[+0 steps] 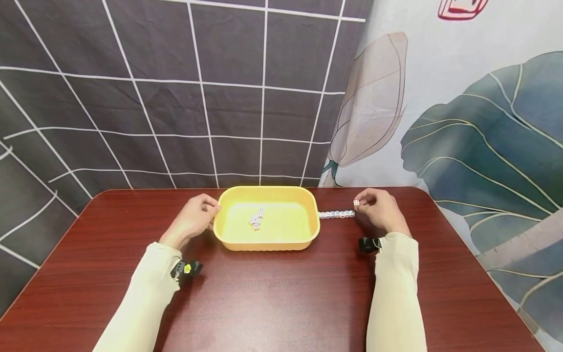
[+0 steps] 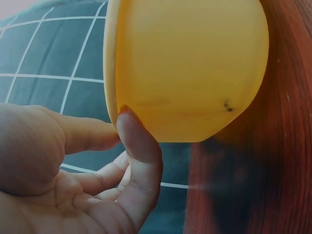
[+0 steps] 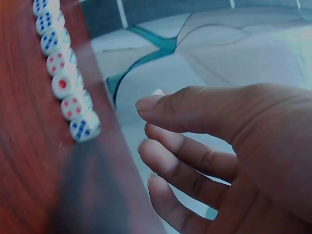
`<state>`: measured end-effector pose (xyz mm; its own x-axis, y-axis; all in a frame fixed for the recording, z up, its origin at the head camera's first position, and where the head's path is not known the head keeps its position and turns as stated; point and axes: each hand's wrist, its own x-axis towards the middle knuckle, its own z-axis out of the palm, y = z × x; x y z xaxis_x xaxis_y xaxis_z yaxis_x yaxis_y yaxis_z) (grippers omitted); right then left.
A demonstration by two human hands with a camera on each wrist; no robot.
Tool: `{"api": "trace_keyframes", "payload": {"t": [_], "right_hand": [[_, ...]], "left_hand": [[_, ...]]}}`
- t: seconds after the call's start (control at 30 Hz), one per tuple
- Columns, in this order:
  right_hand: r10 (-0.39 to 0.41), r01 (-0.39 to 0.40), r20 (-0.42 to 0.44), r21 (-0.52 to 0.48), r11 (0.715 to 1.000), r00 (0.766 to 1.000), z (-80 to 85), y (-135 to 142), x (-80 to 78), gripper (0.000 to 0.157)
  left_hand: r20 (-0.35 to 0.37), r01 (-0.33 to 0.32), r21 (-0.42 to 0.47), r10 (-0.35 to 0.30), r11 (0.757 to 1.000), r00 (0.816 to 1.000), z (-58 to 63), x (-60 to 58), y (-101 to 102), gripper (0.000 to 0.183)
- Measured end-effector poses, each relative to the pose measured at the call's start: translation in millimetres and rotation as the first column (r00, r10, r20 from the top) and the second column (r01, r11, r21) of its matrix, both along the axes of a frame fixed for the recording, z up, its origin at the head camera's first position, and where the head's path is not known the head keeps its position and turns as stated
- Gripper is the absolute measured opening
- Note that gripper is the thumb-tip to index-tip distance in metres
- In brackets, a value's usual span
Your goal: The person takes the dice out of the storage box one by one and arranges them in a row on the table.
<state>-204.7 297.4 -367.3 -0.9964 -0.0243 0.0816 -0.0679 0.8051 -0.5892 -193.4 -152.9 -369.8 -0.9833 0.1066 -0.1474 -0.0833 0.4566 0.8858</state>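
A yellow plastic tub (image 1: 266,247) stands on the table with several white dice (image 1: 255,221) lying loose inside it. My left hand (image 1: 195,217) pinches the tub's left rim between thumb and fingers; the left wrist view shows the tub's wall (image 2: 195,63) close by. From the tub's right side a straight row of dice (image 1: 336,214) runs along the table, with blue and red pips visible on the row (image 3: 62,83) in the right wrist view. Just past the row's right end, my right hand (image 1: 379,209) pinches one die (image 1: 356,202) above the table; the thumb mostly hides it in the right wrist view.
The dark red wooden table (image 1: 272,298) extends toward me and to both sides. Behind its far edge hang a dark grid-patterned cloth (image 1: 233,112) and a pale cloth with leaf prints (image 1: 475,146). Both wrists carry small black devices.
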Motion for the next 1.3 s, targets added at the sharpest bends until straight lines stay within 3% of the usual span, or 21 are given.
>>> {"api": "trace_keyframes", "payload": {"t": [0.17, 0.7, 1.07, 1.3], "right_hand": [[-0.033, 0.033, 0.048, -0.002, 0.999, 0.998, -8.4, 7.8, 0.6, 0.013], [-0.032, 0.029, 0.124, 0.024, 0.999, 0.992, -26.1, 19.7, -2.5, 0.013], [-0.009, 0.008, 0.145, 0.011, 1.000, 0.989, -25.5, 16.2, -5.3, 0.018], [0.002, -0.007, 0.130, 0.037, 0.999, 0.992, -13.5, 12.2, -4.8, 0.027]], "left_hand": [[-0.001, 0.002, 0.005, -0.002, 1.000, 1.000, 0.4, 0.4, -1.6, 0.022], [0.017, 0.001, -0.019, 0.000, 1.000, 1.000, 0.4, 3.1, -3.4, 0.021], [0.006, -0.006, -0.047, 0.006, 0.999, 1.000, 1.8, 2.3, -5.1, 0.020], [0.000, -0.008, -0.062, 0.008, 0.998, 1.000, 3.3, 0.9, -5.0, 0.022]]}}
